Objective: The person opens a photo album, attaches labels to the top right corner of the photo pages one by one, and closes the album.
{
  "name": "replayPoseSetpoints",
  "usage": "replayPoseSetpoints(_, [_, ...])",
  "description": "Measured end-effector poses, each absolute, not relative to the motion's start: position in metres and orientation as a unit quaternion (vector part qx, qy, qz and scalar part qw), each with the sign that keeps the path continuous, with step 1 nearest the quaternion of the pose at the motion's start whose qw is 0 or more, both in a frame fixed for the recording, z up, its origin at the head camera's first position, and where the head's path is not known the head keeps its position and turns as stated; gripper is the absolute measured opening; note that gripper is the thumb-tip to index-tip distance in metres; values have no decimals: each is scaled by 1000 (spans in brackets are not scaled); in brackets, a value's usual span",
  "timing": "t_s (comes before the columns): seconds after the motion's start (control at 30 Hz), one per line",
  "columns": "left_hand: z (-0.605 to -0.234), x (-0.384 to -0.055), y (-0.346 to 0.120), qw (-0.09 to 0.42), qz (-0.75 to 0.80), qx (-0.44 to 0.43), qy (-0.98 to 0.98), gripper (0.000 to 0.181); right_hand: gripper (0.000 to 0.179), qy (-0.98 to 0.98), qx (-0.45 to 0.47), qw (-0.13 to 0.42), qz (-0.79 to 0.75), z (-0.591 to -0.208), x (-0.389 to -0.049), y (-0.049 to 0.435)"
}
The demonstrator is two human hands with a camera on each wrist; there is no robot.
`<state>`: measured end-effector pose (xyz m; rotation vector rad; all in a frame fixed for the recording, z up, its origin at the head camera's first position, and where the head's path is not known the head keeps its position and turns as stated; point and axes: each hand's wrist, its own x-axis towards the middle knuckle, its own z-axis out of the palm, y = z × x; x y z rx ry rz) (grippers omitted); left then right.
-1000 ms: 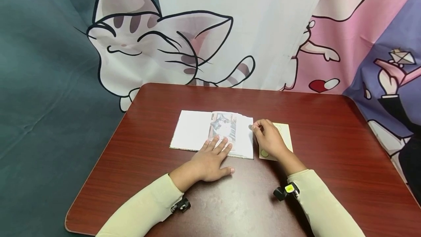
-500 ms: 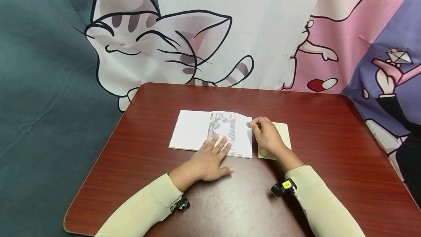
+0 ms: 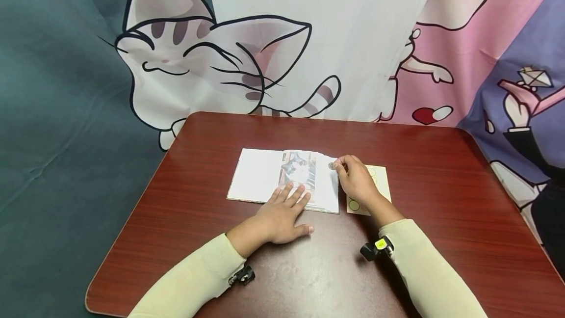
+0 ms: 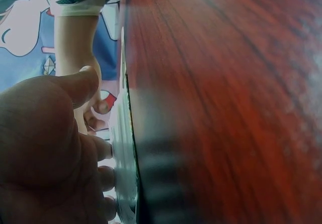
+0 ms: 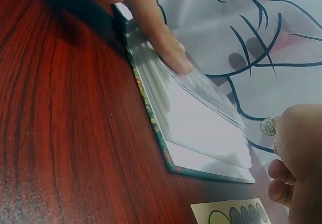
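An open photo album (image 3: 253, 173) lies on the table, a picture of a cat (image 3: 296, 168) showing through its clear pocket. My left hand (image 3: 282, 217) rests on its lower edge, fingers straight and spread, thumb out to the right. Between thumb and index finger my right hand (image 3: 356, 178) pinches a small round sticker (image 5: 268, 126), grey with printed marks, close over the upper right corner of the album. Partly under that hand in the head view is a pale yellow sticker sheet (image 3: 380, 183); the right wrist view shows a row of dark round stickers (image 5: 244, 215) on it.
The reddish-brown table (image 3: 441, 200) has rounded corners. Behind it hangs a cloth backdrop (image 3: 371, 43) printed with cartoon cats. A small black camera (image 3: 243, 275) sits at the left cuff, and another camera (image 3: 375, 248) at the right.
My right hand has shifted slightly left with the sticker, from the album's right edge to over its page corner. The left hand stays in place.
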<state>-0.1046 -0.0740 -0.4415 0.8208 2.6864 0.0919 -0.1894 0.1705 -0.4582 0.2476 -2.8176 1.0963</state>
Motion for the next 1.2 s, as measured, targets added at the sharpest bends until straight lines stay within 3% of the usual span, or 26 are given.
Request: replayPoseSetpoints(1.2, [-442, -104, -74, 164, 30, 288, 943, 86, 21, -930, 82, 55, 355, -468, -205, 160])
